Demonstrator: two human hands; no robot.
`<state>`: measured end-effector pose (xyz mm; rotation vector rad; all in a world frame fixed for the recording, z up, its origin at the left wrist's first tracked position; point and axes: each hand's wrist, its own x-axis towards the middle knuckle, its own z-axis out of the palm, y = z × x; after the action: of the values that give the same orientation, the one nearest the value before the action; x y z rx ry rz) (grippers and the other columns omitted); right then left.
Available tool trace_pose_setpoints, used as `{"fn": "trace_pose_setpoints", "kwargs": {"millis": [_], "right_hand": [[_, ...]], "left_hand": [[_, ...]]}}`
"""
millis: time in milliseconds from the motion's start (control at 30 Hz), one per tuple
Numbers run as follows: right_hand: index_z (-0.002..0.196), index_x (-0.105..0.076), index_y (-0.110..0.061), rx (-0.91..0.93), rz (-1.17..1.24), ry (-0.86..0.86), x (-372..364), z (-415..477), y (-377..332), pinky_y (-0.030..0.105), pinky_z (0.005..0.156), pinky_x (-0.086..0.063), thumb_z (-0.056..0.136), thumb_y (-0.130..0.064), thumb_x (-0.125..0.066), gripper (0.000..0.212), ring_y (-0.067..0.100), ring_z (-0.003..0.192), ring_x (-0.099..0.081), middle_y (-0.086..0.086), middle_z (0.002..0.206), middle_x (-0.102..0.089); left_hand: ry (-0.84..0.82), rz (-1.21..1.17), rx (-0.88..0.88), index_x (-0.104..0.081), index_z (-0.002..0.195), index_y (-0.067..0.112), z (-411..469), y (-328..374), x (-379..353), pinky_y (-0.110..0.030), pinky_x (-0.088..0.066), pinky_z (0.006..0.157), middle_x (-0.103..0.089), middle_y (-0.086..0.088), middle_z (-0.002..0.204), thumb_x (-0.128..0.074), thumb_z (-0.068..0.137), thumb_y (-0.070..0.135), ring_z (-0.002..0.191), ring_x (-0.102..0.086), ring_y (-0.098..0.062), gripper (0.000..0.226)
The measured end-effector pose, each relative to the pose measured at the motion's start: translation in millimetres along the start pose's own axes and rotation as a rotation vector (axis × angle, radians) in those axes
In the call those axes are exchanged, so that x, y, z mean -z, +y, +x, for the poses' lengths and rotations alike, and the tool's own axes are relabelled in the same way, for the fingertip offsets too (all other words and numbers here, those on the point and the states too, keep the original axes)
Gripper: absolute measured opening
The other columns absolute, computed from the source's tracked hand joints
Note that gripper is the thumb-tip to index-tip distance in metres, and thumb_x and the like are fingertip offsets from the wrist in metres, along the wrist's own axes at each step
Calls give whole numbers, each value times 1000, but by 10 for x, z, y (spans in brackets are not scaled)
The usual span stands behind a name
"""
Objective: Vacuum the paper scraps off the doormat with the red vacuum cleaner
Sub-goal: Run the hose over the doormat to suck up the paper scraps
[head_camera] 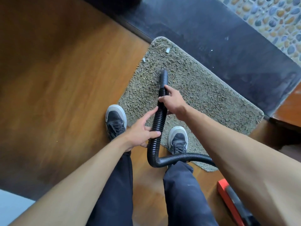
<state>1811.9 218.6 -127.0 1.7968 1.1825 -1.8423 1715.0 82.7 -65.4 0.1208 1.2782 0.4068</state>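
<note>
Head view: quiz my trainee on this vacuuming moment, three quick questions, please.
1. True or false: the left hand and the right hand both hold the black hose.
2. The nozzle tip is over: A the wooden floor, B the doormat, C the pebble paving.
3. Which hand is nearer the nozzle?
Key: 1 true; 2 B; 3 right.

Soft daylight; dim top-left; wide-angle edge distortion; slight blur, no glare.
</note>
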Motion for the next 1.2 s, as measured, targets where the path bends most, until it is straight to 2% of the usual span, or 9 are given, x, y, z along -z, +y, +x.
{"fn": "trace_pose_setpoints", "kwargs": {"millis": [167,267,400,533,600,733,900,1000,1200], "right_hand": [[151,-30,-23,-28,52,40,143,-112,69,44,70,-60,89,-3,-53,69,25,94,-65,7,115,-61],[142,-39,-13,-20,98,47,188,-223,107,46,73,-57,91,0,-50,54,27,91,-63,16,111,-62],[134,-45,-10,-39,125,46,170,-292,154,52,78,-56,92,1,-50,44,27,89,-60,24,122,-56],[142,-41,-17,-56,127,25,108,-202,170,53,79,-57,91,0,-51,54,26,94,-63,18,119,-59],[149,-32,-23,-48,111,14,69,-129,151,48,76,-59,91,-3,-53,66,25,96,-64,9,118,-60],[152,-27,-24,-13,53,5,19,-10,72,38,64,-57,89,-6,-55,71,26,98,-65,9,125,-58],[152,-27,-24,20,-11,7,44,65,-45,35,63,-55,88,-7,-55,72,28,99,-65,12,128,-58],[152,-27,-24,32,-59,16,47,103,-95,31,59,-50,87,-9,-56,73,27,98,-64,12,127,-58],[151,-29,-23,63,-169,-6,-60,148,-224,42,71,-60,86,-9,-54,71,25,92,-67,11,118,-62]], "left_hand": [[-61,10,19,-22,146,60,31,43,-83,-34,-57,66,-76,-4,99,-63,95,7,85,-72,-14,85],[-90,27,27,-22,146,60,14,47,-106,-30,-56,62,-76,-7,102,-63,95,7,85,-72,-12,84],[-112,36,32,-21,147,59,-15,5,-107,-26,-54,58,-72,-8,96,-62,95,6,78,-69,-10,85],[-99,13,37,-22,144,61,-11,-39,-67,-35,-55,68,-70,-17,103,-63,95,7,84,-68,-17,84],[-76,1,29,-24,143,62,-4,-40,-37,-42,-57,74,-71,-17,103,-64,94,6,87,-68,-19,85],[-41,-15,4,-24,145,60,9,-4,15,-53,-56,84,-71,-21,110,-64,94,5,89,-69,-21,85],[-20,-43,-16,-24,146,59,55,58,24,-47,-58,79,-71,-22,109,-64,94,4,86,-70,-19,85],[-12,-51,-24,-25,146,57,68,105,29,-51,-58,81,-71,-22,109,-64,94,4,86,-71,-19,84],[6,-66,-31,-25,145,58,29,96,154,-57,-55,84,-72,-20,107,-65,94,6,88,-71,-20,83]]}}
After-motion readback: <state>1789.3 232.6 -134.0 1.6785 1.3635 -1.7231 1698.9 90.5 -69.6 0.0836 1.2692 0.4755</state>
